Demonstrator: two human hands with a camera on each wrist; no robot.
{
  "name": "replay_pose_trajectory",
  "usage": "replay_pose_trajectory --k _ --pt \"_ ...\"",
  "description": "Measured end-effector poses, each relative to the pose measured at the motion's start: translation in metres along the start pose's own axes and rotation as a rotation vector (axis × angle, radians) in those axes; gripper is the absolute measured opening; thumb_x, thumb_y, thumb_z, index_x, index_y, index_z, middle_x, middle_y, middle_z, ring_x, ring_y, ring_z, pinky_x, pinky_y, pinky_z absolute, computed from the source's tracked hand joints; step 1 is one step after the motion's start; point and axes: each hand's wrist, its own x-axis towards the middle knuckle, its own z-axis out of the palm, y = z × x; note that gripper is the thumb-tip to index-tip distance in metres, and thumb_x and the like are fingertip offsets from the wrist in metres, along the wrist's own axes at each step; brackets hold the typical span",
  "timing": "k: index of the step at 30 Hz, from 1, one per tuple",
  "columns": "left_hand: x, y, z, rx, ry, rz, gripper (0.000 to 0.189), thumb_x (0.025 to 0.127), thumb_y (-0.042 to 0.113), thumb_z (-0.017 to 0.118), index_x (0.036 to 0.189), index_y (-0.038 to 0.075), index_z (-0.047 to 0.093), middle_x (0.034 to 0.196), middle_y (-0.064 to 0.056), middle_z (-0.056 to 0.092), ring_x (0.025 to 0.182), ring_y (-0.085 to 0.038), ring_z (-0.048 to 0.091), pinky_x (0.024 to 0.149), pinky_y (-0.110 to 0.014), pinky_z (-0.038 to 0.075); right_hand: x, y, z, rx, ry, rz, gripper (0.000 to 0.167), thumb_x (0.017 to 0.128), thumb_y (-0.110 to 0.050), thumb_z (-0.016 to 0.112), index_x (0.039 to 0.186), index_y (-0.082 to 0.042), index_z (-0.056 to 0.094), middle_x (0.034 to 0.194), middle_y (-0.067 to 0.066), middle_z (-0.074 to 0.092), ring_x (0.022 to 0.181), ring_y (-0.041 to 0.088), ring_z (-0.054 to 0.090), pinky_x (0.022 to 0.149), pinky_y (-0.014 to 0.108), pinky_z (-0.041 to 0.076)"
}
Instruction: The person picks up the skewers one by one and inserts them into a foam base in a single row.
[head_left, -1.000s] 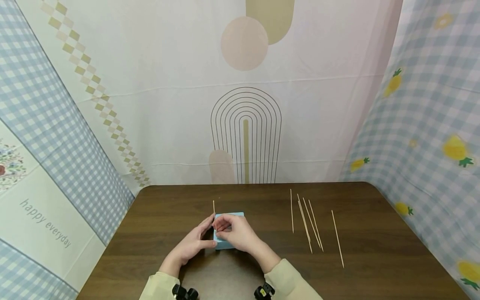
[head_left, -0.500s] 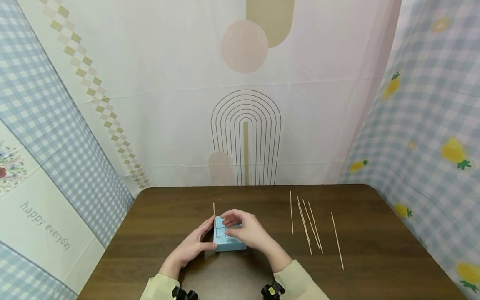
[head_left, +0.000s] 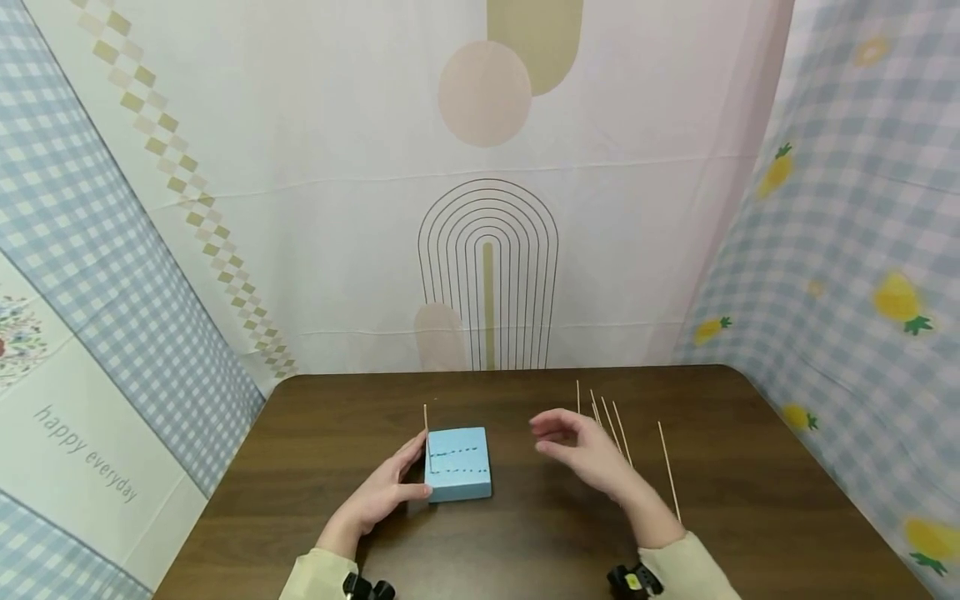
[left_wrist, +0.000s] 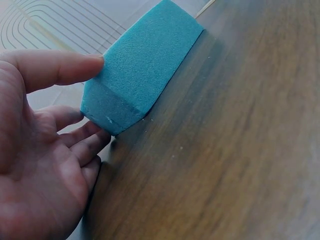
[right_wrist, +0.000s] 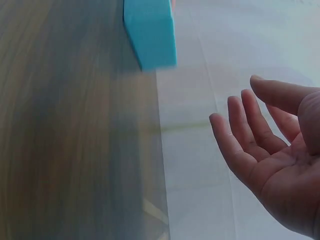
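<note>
A light blue foam block rests on the table, two rows of small dark holes across its top. One thin wooden stick stands upright at its left end. My left hand holds the block by its left side; in the left wrist view the thumb presses one face of the foam and the other fingers lie along the adjoining side. My right hand is off to the right of the block, over the table, fingers loosely bent and nothing between them. The right wrist view shows this hand empty too.
Several thin wooden sticks lie on the brown table behind and beyond my right hand, partly covered by it. A separate stick lies farther right, its lower end meeting my forearm in view. A patterned cloth hangs behind the table.
My right hand has lifted away from the block's top and moved right, toward the loose sticks, uncovering the holes. The left hand and the block stay in place.
</note>
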Motion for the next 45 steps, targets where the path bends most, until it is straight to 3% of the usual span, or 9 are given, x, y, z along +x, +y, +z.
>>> replay_pose_trajectory --k 8,12,20,25,33,45 --pt "-0.002 0.001 -0.002 -0.016 0.008 -0.007 0.096 0.094 0.016 0.078 0.170 0.003 0.021 0.176 -0.020 0.019 0.162 -0.040 0.014 0.125 -0.063 0.014 -0.028 0.022 -0.066 0.000 0.008 0.165 0.043 0.100 -0.013 0.076 0.139 0.001 0.064 0.132 0.027 0.067 0.113 0.027 0.070 0.090 0.033 0.058" --pt "-0.001 0.000 -0.001 -0.020 0.003 0.001 0.096 0.095 0.016 0.078 0.171 0.004 0.021 0.176 -0.019 0.018 0.162 -0.039 0.015 0.125 -0.062 0.015 -0.040 0.033 -0.095 0.036 -0.018 0.227 0.052 0.101 -0.013 0.075 0.145 0.007 0.056 0.138 0.033 0.062 0.114 0.028 0.070 0.092 0.042 0.060" --pt "-0.002 0.002 0.002 -0.013 0.000 0.005 0.096 0.095 0.017 0.078 0.171 0.004 0.021 0.176 -0.021 0.017 0.162 -0.041 0.014 0.124 -0.061 0.017 -0.061 0.055 -0.136 -0.036 -0.006 0.337 0.053 0.101 -0.010 0.073 0.145 0.011 0.054 0.140 0.033 0.061 0.117 0.031 0.069 0.090 0.043 0.060" --pt "-0.001 0.002 0.000 -0.020 -0.005 -0.002 0.097 0.094 0.017 0.079 0.171 0.005 0.021 0.177 -0.019 0.017 0.162 -0.040 0.013 0.124 -0.063 0.014 -0.069 0.064 -0.149 -0.040 0.017 0.372 0.055 0.102 -0.009 0.072 0.147 0.013 0.051 0.142 0.034 0.059 0.119 0.032 0.069 0.090 0.042 0.060" --pt "-0.001 0.002 0.000 -0.024 -0.006 0.003 0.096 0.095 0.015 0.078 0.171 0.005 0.021 0.177 -0.019 0.017 0.162 -0.040 0.013 0.124 -0.063 0.015 -0.073 0.074 -0.159 -0.052 0.049 0.418 0.058 0.097 -0.004 0.076 0.145 0.017 0.049 0.135 0.034 0.062 0.106 0.023 0.072 0.086 0.037 0.060" --pt "-0.002 0.003 0.000 -0.021 -0.006 -0.002 0.097 0.094 0.016 0.078 0.171 0.003 0.020 0.176 -0.020 0.017 0.162 -0.040 0.013 0.124 -0.063 0.014 -0.074 0.084 -0.156 -0.044 0.053 0.437 0.067 0.088 0.005 0.079 0.143 0.021 0.045 0.135 0.040 0.056 0.112 0.035 0.069 0.081 0.037 0.061"
